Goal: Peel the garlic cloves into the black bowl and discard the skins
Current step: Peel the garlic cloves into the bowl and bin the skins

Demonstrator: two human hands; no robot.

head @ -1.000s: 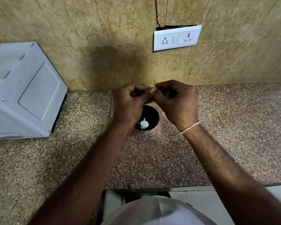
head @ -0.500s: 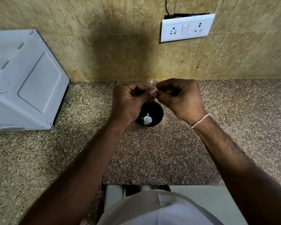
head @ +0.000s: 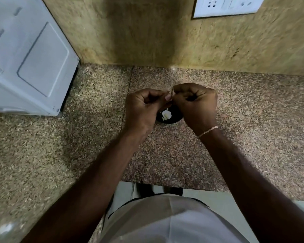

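Garlic clove [head: 172, 92] pinched between both hands above black bowl [head: 174, 118].

no readable text, labels, brands, numbers or signs anywhere

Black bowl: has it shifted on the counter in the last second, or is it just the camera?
No. The black bowl sits as before, just right of the counter seam and short of the wall; only the camera tilted down.
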